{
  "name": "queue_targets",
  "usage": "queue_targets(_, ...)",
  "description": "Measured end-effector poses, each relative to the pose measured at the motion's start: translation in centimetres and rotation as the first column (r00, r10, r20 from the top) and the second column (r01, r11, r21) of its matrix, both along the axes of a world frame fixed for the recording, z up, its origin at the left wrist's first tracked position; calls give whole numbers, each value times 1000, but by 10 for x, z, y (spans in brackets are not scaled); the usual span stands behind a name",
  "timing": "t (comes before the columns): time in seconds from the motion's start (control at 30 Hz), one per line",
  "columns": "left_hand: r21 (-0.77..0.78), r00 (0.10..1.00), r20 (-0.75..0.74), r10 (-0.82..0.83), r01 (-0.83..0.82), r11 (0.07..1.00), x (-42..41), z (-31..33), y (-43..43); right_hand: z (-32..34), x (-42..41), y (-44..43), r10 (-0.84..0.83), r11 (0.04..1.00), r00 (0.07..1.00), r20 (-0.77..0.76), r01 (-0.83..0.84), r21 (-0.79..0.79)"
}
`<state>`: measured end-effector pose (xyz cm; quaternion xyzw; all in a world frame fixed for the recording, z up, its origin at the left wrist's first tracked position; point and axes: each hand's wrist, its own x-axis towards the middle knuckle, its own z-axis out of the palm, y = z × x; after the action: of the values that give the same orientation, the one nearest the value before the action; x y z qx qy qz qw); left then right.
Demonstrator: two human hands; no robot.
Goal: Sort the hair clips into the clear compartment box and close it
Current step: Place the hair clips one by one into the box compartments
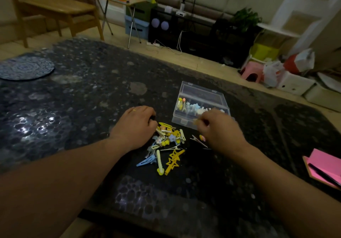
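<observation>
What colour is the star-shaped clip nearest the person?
Yellow. The star clip lies at the near edge of the pile, clearest in the head view.

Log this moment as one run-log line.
stage: sorting | box: open, some clips inside | pile: loose on table | left hand: at pile | right hand: blurred, near box front

Clip pile [167, 145] left of box [201, 107]

A dark speckled table [96, 97] carries my loose pile of hair clips [167, 145] near its front edge, the open clear compartment box [201, 107] just behind. A round blue mat [25, 68] lies at the far left corner, a pink notepad [324, 167] at the right edge.
</observation>
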<state>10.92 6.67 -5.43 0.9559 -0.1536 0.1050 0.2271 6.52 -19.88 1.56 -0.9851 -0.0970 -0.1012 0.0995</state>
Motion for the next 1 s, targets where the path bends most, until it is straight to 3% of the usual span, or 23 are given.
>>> queue_targets(0.07,-1,1000,0,-8,8,1000,1,-1,-1,13,12,-17,-102,991,994,34,98,96)
queue_targets(0.17,6,1000,8,-11,11,1000,3,-2,-1,30,34,-45,-227,970,970,90,217,105)
queue_targets(0.27,-3,1000,16,-6,6,1000,3,-3,0,32,52,-62,-288,957,957,24,288,21)
queue_targets(0.4,6,1000,23,-3,2,1000,3,-5,2,24,63,-67,-278,954,955,-107,262,-143)
queue_targets(0.63,15,1000,4,-2,1,1000,2,-3,1,18,76,-67,-317,921,940,-129,272,-280)
queue_targets(0.8,16,1000,8,-1,1,1000,0,-1,1,11,74,-69,-330,928,938,-102,302,-219)
queue_targets(1.0,14,1000,0,0,0,1000,0,3,-1,14,35,-55,-204,979,972,116,206,-1)
